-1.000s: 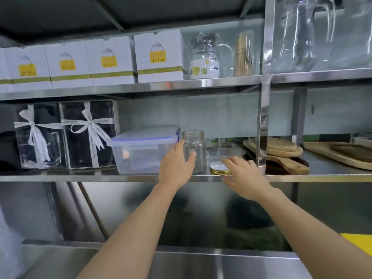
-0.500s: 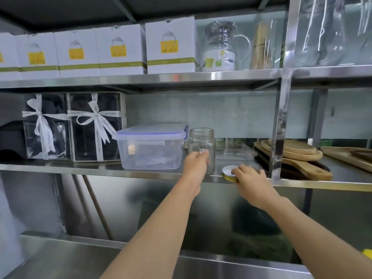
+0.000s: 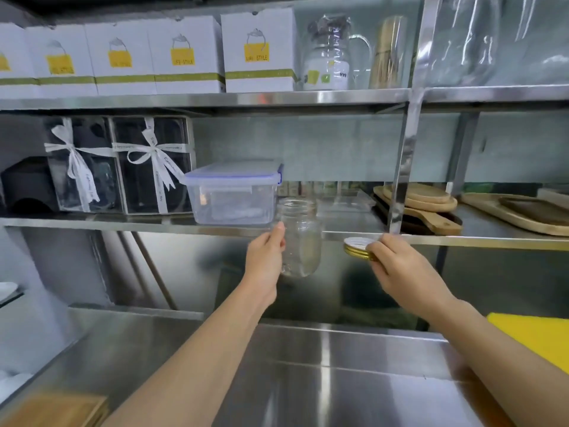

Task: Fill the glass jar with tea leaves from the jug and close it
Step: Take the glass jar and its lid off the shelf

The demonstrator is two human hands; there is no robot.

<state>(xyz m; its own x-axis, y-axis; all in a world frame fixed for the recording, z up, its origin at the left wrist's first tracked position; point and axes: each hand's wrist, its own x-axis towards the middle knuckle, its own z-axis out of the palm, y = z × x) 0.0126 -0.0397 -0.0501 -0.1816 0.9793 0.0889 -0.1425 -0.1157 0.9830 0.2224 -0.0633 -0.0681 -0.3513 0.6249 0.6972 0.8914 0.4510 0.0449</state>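
Left grip (image 3: pixel 267 257) closed round empty glass jar (image 3: pixel 300 238), held in air just off the shelf (image 3: pixel 462 240) edge; right grip (image 3: pixel 403 269) pinching gold lid (image 3: pixel 357 248), right of the jar.

Both bare forearms reach up and forward, converging toward the front edge of the steel shelf (image 3: pixel 191 228). The left hand (image 3: pixel 267 258) is closed around the side of the empty glass jar (image 3: pixel 300 238), thumb up along its wall, holding it upright just in front of that edge. To its right, the right hand (image 3: pixel 403 272) pinches the gold lid (image 3: pixel 357 248) between fingertips and thumb, level with the shelf edge.
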